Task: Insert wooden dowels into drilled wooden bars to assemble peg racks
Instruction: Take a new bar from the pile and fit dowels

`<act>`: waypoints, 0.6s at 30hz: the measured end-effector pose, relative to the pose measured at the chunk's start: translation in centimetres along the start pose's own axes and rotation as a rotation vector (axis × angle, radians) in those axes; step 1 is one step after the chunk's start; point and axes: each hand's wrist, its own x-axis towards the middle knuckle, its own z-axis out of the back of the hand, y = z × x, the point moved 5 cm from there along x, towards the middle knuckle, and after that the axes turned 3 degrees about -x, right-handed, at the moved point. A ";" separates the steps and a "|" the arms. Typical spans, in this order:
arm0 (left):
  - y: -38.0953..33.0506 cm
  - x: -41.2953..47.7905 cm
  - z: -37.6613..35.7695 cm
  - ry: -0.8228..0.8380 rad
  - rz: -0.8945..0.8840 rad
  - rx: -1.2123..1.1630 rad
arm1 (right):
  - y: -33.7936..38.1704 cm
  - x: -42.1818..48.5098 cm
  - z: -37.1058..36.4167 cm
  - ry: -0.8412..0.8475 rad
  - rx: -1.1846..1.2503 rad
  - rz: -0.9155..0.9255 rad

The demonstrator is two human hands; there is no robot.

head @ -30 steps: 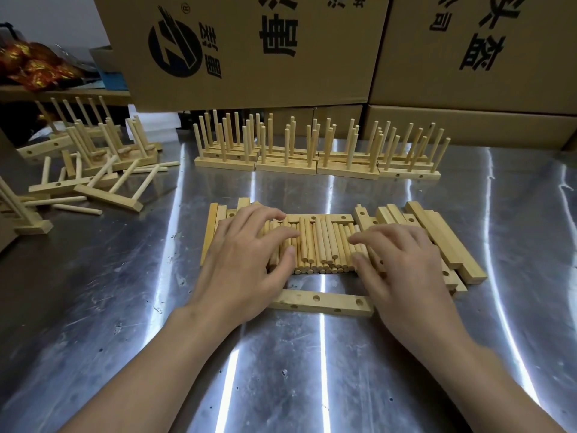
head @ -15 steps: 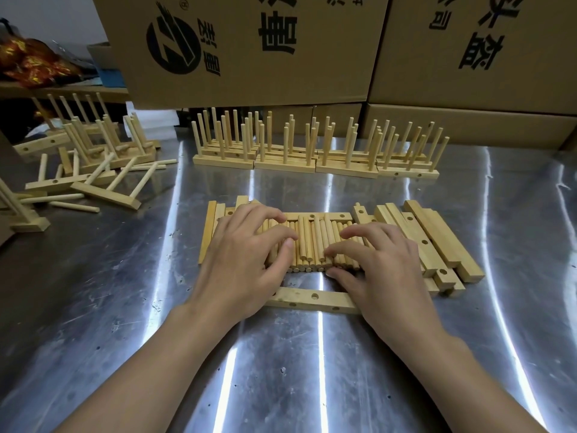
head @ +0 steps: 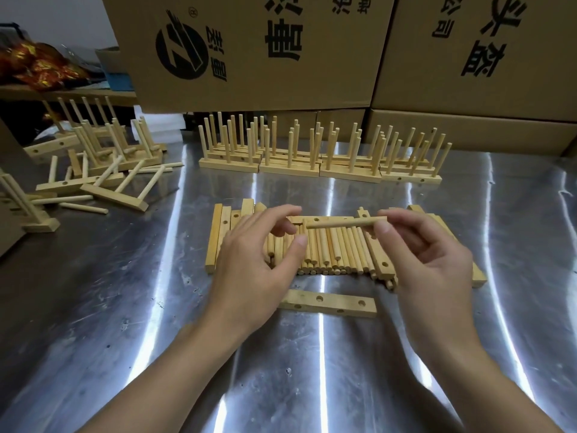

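Observation:
My right hand [head: 427, 260] pinches one wooden dowel [head: 343, 222] by its right end and holds it level above the pile of loose dowels [head: 337, 251]. Just left of the dowel's free end hovers my left hand [head: 259, 264], fingers loosely curved and holding nothing. A drilled bar [head: 327, 303] with three holes lies flat on the steel table [head: 125, 307] in front of the pile, between my wrists. More drilled bars [head: 215, 239] lie stacked on both sides of the dowels.
Finished peg racks [head: 318, 164] stand in a row behind the pile. Other racks and loose dowels [head: 103, 179] lie scattered at the left. Large cardboard boxes [head: 249, 48] wall off the back of the table.
Both hands have lifted off the dowel pile. My right hand has picked up one dowel and raised it, and my left hand has come up beside its free end.

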 end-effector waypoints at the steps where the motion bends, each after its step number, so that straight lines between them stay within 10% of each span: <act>1: -0.1 -0.2 -0.1 0.000 0.038 -0.086 | -0.2 0.0 0.0 -0.003 0.068 -0.073; 18: -2.5 -0.4 0.3 -0.011 0.050 -0.417 | -2.5 0.0 -1.0 0.158 0.121 -0.436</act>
